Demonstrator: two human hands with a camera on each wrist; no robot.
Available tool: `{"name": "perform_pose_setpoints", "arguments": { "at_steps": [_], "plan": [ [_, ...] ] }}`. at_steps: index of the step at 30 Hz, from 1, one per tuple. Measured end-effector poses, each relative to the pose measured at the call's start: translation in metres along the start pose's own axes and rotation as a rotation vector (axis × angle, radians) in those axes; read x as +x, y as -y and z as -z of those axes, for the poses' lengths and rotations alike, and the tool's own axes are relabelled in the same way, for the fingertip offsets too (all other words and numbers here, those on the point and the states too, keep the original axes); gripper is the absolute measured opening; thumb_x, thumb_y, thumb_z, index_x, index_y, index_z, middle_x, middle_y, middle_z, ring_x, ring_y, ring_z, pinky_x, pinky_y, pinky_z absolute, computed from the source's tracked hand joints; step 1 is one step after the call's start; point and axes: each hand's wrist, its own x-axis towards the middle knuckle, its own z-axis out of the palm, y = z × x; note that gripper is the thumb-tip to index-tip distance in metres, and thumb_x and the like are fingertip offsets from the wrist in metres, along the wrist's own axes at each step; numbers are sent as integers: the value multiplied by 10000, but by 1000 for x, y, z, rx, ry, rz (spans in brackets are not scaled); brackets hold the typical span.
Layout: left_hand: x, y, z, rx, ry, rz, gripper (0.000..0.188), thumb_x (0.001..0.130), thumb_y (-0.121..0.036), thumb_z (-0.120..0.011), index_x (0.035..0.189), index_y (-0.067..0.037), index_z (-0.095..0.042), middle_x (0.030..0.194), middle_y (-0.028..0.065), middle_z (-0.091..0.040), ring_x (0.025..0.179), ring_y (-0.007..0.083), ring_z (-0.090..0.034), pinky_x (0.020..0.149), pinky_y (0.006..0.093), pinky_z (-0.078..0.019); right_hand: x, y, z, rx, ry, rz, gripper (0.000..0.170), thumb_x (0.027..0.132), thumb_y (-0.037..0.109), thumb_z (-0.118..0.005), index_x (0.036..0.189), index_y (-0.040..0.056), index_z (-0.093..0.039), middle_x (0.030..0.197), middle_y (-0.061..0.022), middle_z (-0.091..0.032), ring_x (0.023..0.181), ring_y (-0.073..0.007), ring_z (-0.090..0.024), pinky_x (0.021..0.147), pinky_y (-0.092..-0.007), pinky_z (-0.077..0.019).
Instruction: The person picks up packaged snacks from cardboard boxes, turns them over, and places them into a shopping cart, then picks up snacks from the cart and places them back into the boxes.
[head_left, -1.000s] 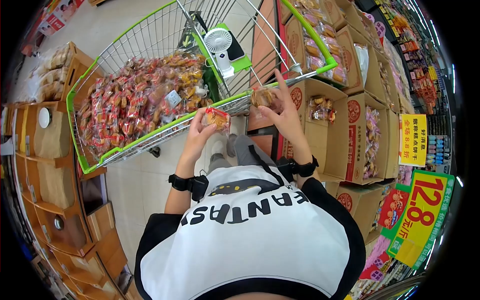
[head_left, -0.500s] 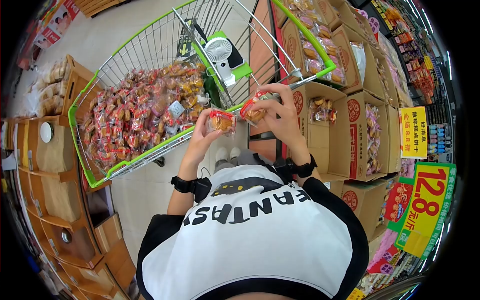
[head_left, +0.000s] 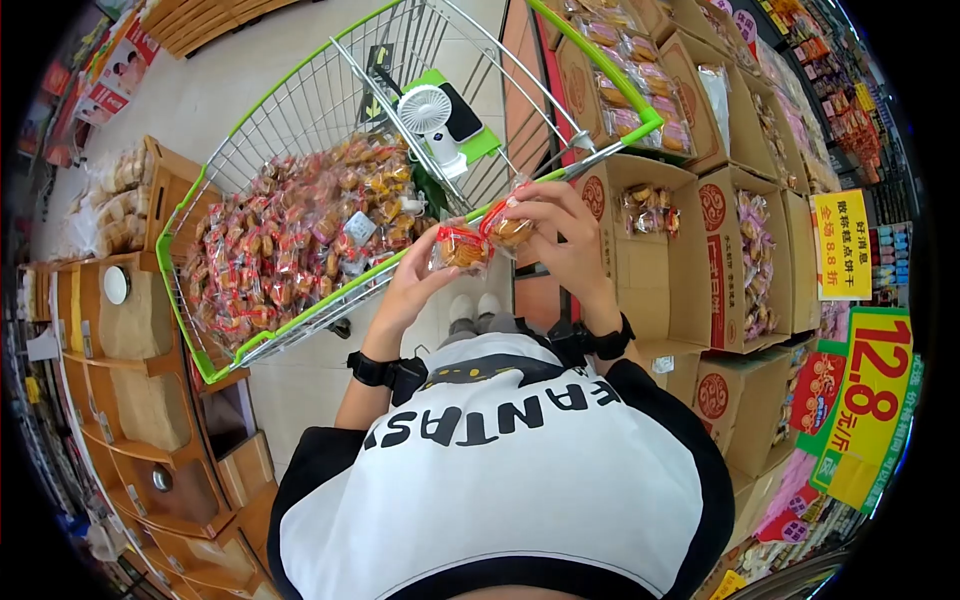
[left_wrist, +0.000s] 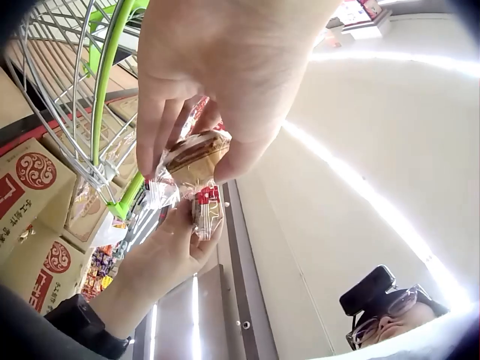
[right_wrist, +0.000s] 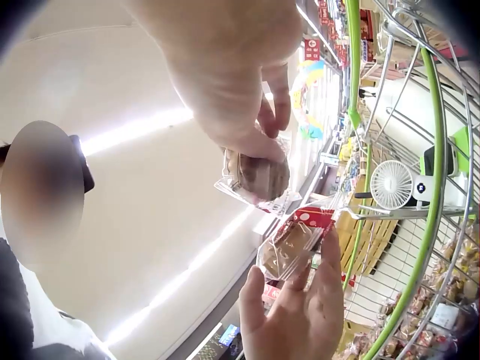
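By the cart's near edge (head_left: 300, 320) | left grip (head_left: 404, 288) pinches one wrapped snack (head_left: 463, 249), right grip (head_left: 560, 230) another snack (head_left: 511, 229) | heap (head_left: 290, 235) already inside (so many!) | these two not yet

Right-hand pastry (head_left: 514, 230) — partly hidden by fingers (head_left: 545, 191); cart (head_left: 648, 122) — cut off at head view's top.

A shopping cart (head_left: 648, 124) is flanked by wooden shelving (head_left: 130, 359) at left, cardboard boxes (head_left: 718, 262) at right. Wrapped pastries (head_left: 300, 240) are piled inside, left of a handheld fan (head_left: 427, 108) (one pastry (head_left: 463, 250) is held in the left hand (head_left: 405, 292), another pastry (head_left: 510, 230) in the right hand (head_left: 570, 243)).
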Motion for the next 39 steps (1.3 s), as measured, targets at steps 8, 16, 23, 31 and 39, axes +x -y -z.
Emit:
{"name": "perform_pose_setpoints", "arguments": {
  "at_steps": [8,16,23,31,39],
  "plan": [
    [13,-12,-20,174,84,82,580,725,-10,-565,1239,37,-300,1213,105,-392,1112,161,-384,932,283,-306,-13,7,18,27,-86,-115,342,571,-110,-545,855,68,-611,898,-62,-538,844,-212,-542,733,-285,-439],
    [25,-12,-42,161,134,165,568,733,4,-555,1238,39,-294,1201,111,-398,1078,156,-418,899,285,-357,-28,8,39,4,-184,-110,375,571,-99,-587,899,82,-603,916,-69,-536,822,-203,-553,679,-274,-473],
    [36,-9,-61,255,171,146,547,742,-5,-554,1224,41,-300,1173,108,-414,1022,154,-461,832,279,-416,-34,1,49,43,-219,-97,377,576,-95,-585,908,83,-603,921,-65,-531,816,-203,-552,685,-276,-467],
    [42,-13,-77,239,85,41,538,730,-7,-561,1214,29,-329,1168,98,-427,1022,157,-464,828,286,-425,-36,-5,56,173,-147,-189,396,600,-58,-613,967,76,-551,949,-80,-522,874,-229,-533,737,-289,-450],
    [37,-10,-70,256,-112,136,473,750,-30,-489,1209,-8,-374,1145,88,-463,1020,132,-456,818,266,-411,-37,-24,50,352,26,-96,329,623,-49,-613,931,43,-541,1002,-101,-507,919,-239,-523,761,-291,-441]
  ]
}}
